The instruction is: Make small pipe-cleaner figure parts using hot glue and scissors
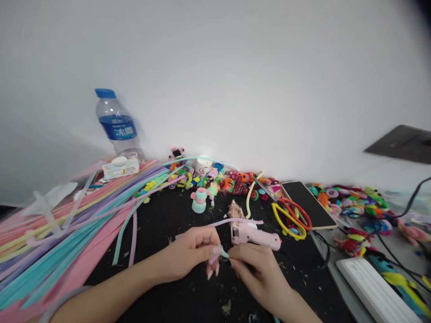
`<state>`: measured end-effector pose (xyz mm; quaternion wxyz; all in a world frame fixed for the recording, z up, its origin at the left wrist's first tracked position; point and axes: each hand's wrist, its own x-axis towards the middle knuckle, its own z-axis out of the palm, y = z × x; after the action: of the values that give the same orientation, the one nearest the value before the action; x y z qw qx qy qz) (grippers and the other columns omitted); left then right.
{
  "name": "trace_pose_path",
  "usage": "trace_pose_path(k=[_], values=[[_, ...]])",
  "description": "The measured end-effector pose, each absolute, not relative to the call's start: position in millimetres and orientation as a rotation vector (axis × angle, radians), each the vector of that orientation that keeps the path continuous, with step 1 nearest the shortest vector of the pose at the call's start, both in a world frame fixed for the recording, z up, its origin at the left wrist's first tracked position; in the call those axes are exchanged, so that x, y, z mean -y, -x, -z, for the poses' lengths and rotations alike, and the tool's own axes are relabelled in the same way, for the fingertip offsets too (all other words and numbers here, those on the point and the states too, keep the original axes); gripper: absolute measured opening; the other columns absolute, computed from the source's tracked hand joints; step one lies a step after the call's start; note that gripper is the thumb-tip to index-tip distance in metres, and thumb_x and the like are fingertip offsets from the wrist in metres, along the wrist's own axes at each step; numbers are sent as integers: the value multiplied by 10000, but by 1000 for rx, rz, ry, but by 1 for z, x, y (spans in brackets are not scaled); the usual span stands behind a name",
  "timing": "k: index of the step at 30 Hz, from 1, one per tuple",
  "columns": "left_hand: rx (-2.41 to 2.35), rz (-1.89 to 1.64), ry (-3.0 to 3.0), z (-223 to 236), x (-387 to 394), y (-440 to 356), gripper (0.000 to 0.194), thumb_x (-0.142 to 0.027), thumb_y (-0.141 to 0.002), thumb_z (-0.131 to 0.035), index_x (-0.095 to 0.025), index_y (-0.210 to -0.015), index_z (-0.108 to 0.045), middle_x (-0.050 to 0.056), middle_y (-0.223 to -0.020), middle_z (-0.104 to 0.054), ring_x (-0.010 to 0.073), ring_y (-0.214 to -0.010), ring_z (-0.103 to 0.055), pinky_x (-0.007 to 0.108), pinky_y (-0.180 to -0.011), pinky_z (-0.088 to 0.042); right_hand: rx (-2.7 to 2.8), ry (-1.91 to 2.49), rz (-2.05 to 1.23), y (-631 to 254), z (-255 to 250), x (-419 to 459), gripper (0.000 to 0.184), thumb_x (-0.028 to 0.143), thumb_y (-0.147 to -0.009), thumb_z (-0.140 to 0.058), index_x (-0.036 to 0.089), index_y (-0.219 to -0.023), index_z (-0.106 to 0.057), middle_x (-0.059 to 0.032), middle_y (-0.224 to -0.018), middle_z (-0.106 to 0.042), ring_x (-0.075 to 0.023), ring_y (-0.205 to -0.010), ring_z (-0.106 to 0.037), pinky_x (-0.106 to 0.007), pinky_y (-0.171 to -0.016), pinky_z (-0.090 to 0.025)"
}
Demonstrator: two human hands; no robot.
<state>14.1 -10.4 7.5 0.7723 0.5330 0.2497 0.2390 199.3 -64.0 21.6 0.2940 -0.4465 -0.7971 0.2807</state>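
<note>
My left hand [197, 251] is closed, its thumb and fingers pinching a small mint-green pipe cleaner [224, 254] with a bit of lilac beside it. Fingertips of my right hand [262, 271] grip the other side of the mint piece; how it is wound is too small to make out. Just beyond my hands lies a pink hot glue gun [257, 237] with a crusted nozzle. A lilac pipe cleaner [235, 220] stretches across it. Farther back stands a small mint-and-pink pipe cleaner figure [199, 202].
Long pastel pipe cleaners [101, 224] fan out at left, near a water bottle [117, 123]. Scissors [292, 215] with red and yellow handles and a phone [308, 204] lie right. Colourful figures [235, 181] line the wall. A white power strip [373, 287] and cables sit at far right.
</note>
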Motion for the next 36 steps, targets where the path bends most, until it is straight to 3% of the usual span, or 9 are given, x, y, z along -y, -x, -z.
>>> trace_pose_path(k=[6, 10, 16, 20, 22, 25, 28, 31, 36], values=[[-471, -440, -932, -9, 18, -13, 258, -356, -769, -636, -151, -683, -505, -27, -536, -560, 67, -435, -469, 173, -431, -358, 2139, 1155, -1000, -196, -24, 63, 282, 165, -901, -424, 161, -682, -601, -10, -625, -590, -118, -590, -542, -217, -574, -399], [-420, -368, -827, -10, 19, -13, 268, -379, -703, -698, -166, -664, -540, -36, -504, -566, 79, -420, -504, 165, -384, -358, 2007, 1188, -1154, -196, -20, 63, 312, 251, -890, -481, 153, -618, -597, 12, -550, -541, -90, -492, -479, -199, -486, -364], [-426, -413, -748, -9, 14, -9, 239, -289, -634, -767, -118, -629, -600, -3, -506, -609, 91, -450, -549, 171, -406, -410, 1408, 1126, -1663, -203, -11, 62, 381, 502, -742, -626, 121, -723, -633, 62, -454, -442, -36, -351, -311, -157, -341, -201], [-424, -357, -783, -7, 13, -6, 261, -284, -572, -805, -97, -662, -647, 8, -539, -636, 86, -461, -549, 172, -443, -422, 1435, 1030, -1785, -204, -15, 60, 428, 515, -780, -579, 102, -709, -663, 64, -454, -410, -33, -371, -271, -164, -363, -179], [-415, -298, -795, -7, 12, -5, 259, -294, -599, -790, -104, -715, -656, 10, -571, -647, 85, -478, -559, 175, -474, -440, 1561, 1069, -1721, -204, -20, 59, 380, 463, -797, -587, 109, -694, -678, 41, -497, -468, -43, -409, -293, -169, -384, -212], [-407, -240, -775, -7, 8, -4, 345, -456, -733, -651, -116, -794, -644, 59, -691, -685, 102, -507, -596, 217, -528, -490, 1736, 1127, -1453, -206, -30, 57, 331, 415, -821, -577, 131, -689, -686, 2, -580, -573, -82, -499, -433, -193, -474, -339], [-381, -137, -739, -5, 3, -3, 444, -529, -793, -531, -100, -742, -637, 87, -632, -680, 124, -459, -607, 204, -438, -476, 1886, 1162, -1126, -209, -39, 58, 298, 368, -855, -543, 148, -708, -681, -23, -628, -620, -126, -591, -531, -227, -570, -402], [-383, -73, -685, -2, 0, -2, 400, -476, -780, -566, -102, -648, -617, 47, -477, -620, 110, -336, -539, 172, -312, -395, 2024, 1168, -912, -210, -43, 60, 247, 301, -876, -516, 158, -758, -679, -31, -648, -628, -136, -610, -550, -235, -588, -407], [-386, -164, -670, -5, 2, -1, 279, -367, -738, -652, -128, -618, -572, -13, -379, -553, 56, -243, -391, 179, -338, -396, 2042, 1192, -768, -210, -42, 59, 123, 245, -841, -563, 190, -899, -657, -36, -749, -642, -156, -669, -568, -248, -616, -423]])
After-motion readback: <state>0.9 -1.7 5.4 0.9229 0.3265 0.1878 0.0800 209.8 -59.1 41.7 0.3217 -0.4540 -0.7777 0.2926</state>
